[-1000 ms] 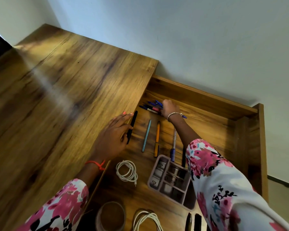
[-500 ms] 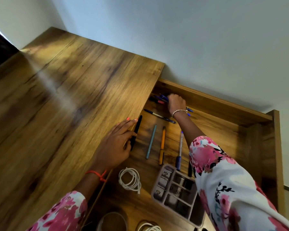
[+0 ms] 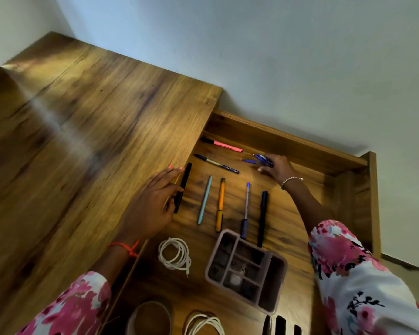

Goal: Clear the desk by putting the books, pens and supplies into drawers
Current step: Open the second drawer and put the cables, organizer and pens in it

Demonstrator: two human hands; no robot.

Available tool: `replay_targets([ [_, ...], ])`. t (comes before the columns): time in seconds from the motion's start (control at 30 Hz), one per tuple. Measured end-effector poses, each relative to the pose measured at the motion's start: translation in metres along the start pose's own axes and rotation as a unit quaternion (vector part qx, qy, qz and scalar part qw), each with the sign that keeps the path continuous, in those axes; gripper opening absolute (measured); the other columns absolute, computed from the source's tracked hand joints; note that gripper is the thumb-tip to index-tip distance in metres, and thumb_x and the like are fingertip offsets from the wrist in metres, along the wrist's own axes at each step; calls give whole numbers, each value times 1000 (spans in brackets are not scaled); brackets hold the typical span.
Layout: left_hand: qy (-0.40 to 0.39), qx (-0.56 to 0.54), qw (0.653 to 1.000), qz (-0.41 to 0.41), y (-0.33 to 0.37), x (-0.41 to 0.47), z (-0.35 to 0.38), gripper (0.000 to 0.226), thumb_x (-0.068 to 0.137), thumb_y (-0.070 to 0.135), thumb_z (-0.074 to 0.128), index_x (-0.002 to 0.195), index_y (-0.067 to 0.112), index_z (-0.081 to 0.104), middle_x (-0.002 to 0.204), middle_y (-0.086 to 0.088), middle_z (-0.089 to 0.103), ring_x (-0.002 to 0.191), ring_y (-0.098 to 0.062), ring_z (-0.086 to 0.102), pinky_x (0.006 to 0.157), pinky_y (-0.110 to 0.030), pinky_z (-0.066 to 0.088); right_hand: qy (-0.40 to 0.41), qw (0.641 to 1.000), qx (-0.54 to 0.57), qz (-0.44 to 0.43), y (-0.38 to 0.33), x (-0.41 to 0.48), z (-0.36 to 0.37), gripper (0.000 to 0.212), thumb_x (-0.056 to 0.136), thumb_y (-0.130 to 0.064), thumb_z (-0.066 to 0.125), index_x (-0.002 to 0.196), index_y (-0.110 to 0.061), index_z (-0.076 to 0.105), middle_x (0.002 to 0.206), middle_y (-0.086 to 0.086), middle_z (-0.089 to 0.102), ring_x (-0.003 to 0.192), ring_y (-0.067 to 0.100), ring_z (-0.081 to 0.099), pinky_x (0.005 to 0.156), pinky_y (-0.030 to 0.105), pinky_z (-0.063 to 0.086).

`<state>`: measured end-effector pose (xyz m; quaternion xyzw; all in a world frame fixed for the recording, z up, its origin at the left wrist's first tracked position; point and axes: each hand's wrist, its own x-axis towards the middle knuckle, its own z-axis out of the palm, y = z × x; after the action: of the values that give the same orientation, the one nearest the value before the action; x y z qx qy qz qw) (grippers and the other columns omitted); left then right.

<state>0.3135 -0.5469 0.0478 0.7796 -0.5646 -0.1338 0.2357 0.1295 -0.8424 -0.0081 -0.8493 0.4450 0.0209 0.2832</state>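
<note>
Wood-grain worktop (image 3: 82,141) fills the left under a pale wall. At its right edge the left hand (image 3: 153,206) lies with fingers straight, thumb touching a black pen (image 3: 183,187) just inside the open drawer (image 3: 288,143). A teal pen (image 3: 205,200) and an orange pen (image 3: 220,201) lie alongside. At the far side, the right hand (image 3: 279,168) pinches a bunch of blue pens (image 3: 264,160).

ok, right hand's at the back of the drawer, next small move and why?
Probably lay the blue pens down beside the dark pen: the right hand grips them at the back of the drawer, where the other pens already lie spread out.
</note>
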Motion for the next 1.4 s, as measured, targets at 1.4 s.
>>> replay_targets([
  [1.4, 2, 13, 1000, 23, -4, 2, 0, 30, 77, 0, 63, 105, 13, 65, 147, 0, 38, 139, -10, 23, 112, -41, 26, 101, 934, 203, 275, 30, -118, 23, 17, 68, 3, 76, 80, 9, 65, 76, 17, 61, 66, 25, 60, 58, 32, 53],
])
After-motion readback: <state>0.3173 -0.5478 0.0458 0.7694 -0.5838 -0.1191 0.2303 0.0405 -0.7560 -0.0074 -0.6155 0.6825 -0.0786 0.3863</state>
